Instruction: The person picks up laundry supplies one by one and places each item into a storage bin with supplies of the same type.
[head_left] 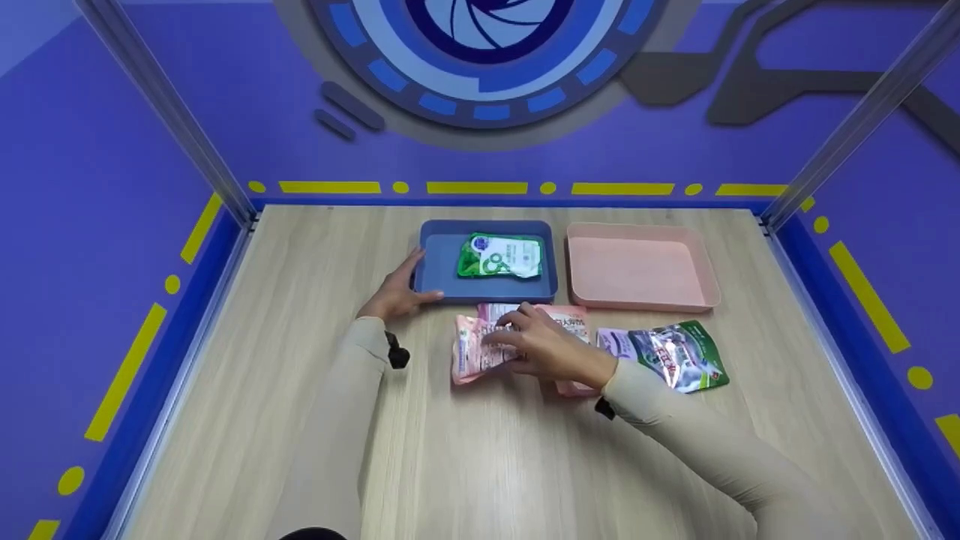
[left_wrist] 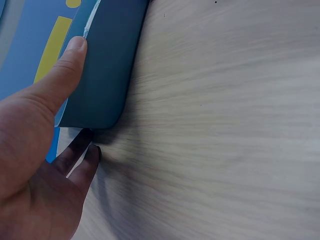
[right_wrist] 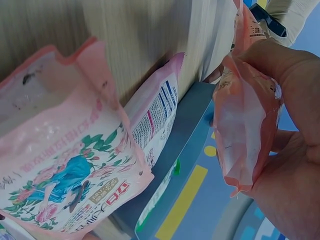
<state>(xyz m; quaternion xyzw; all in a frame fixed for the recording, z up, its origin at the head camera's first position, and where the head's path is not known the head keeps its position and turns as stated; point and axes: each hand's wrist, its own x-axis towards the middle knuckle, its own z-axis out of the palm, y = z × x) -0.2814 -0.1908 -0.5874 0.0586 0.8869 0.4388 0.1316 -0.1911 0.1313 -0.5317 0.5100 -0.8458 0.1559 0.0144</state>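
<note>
My right hand (head_left: 551,346) pinches a pink printed pouch (head_left: 476,349) by its side, fingers over it. In the right wrist view this pouch (right_wrist: 245,135) stands upright between thumb and fingers. Beneath and behind it lie a pink flowered pouch (right_wrist: 70,170) and a white-and-purple pouch (right_wrist: 157,112). My left hand (head_left: 396,294) touches the front left corner of the blue tray (head_left: 439,259), thumb along the front wall and straight fingers along the left side. A green-and-white pouch (head_left: 510,256) lies in this tray.
A pink tray (head_left: 637,270) stands just right of the blue one. Near its front edge lies a green-and-purple pouch (head_left: 679,356), partly behind my right wrist. Blue-purple walls (head_left: 480,169) with metal corner posts (head_left: 176,112) border the wooden table (head_left: 465,465).
</note>
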